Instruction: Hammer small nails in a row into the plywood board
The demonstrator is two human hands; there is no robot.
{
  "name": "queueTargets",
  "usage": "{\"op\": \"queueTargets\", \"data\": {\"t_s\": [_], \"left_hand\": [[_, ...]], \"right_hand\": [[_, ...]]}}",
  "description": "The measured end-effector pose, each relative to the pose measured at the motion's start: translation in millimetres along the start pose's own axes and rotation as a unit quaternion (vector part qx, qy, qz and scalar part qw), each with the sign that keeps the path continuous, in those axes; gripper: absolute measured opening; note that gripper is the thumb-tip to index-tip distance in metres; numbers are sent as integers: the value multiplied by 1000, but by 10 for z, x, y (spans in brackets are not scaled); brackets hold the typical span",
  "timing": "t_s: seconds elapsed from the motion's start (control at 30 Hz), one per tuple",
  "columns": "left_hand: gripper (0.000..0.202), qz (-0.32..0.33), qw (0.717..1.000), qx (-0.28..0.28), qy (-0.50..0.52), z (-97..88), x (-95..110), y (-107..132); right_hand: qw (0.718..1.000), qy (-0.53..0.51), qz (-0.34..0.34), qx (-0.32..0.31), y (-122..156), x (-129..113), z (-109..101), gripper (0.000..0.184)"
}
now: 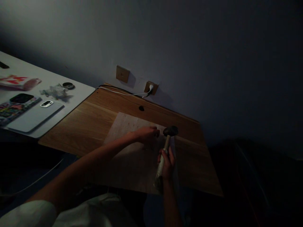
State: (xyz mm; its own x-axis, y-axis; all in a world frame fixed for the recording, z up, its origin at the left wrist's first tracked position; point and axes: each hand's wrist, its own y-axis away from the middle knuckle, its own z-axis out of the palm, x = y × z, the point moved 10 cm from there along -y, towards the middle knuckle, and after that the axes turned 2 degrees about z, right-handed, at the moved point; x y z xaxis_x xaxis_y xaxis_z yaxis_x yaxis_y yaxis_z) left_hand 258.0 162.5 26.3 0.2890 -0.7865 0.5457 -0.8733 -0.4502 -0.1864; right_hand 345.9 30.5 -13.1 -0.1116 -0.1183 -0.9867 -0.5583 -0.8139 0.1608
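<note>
My right hand [168, 162] is wrapped round the pale handle of a hammer [166, 143]. Its dark, rounded head is raised at the upper end, just right of my other hand. My left hand [148, 135] rests at the upper right part of a thin, pale wooden board [132, 170], its fingers pinched together. Whatever may be between those fingertips is too small and dark to make out. Several tiny dark marks dot the board's upper left part. The board lies flat on a brown wooden desk [87, 118].
A white table [81, 91] adjoins the desk at left, bearing two phones, the nearer one a white phone [35, 116], a crumpled clear wrapper [56, 92] and a red-and-white packet [20, 82]. Behind the desk, a white plug [151, 88] sits in a wall socket with cables trailing left.
</note>
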Motion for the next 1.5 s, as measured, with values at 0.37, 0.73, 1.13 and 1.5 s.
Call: {"op": "queueTargets", "data": {"t_s": [0.37,0.73,1.13,1.5], "left_hand": [[18,100,990,-68,-67,209,436,247],[15,65,998,-1,-16,110,241,68],[20,42,995,-15,-90,22,76,64],[20,64,985,19,-161,-97,114,176]], "right_hand": [[1000,6,26,6,25,38,-4,70],[1000,-7,5,10,9,16,-2,44],[999,-19,-7,-28,-17,-6,49,34],[1000,-25,7,-18,-10,37,23,31]]}}
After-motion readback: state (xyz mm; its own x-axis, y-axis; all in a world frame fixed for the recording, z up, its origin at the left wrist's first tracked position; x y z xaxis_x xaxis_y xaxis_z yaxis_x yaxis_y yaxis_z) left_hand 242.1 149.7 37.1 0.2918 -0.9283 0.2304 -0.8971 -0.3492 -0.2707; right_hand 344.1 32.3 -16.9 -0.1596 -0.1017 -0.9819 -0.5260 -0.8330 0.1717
